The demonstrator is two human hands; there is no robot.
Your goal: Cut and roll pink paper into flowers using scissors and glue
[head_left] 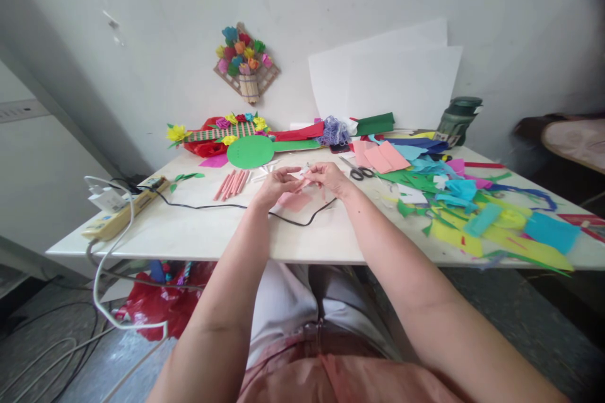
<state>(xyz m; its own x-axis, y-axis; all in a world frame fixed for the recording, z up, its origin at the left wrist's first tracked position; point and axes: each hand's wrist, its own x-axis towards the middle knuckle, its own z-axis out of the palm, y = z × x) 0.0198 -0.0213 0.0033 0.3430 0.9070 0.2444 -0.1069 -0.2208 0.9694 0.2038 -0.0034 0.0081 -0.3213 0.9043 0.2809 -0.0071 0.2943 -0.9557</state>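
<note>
My left hand [280,185] and my right hand [329,177] meet over the middle of the table, fingertips closed on a small piece of pink paper [308,182]. Its exact shape is partly hidden by the fingers. Just below them a flat pink sheet [293,202] lies on the tabletop. To the left is a row of several pink paper rolls [232,184], with thin white sticks [265,172] beside it. Black-handled scissors [361,172] rest to the right of my right hand, near a stack of pink sheets [384,157].
A black cable [212,206] crosses the white table [189,233] under my arms. Coloured paper scraps [496,220] cover the right side. A power strip [125,209] sits at the left edge. Behind are a green paper fan shape [250,152] and a dark green bottle [456,121].
</note>
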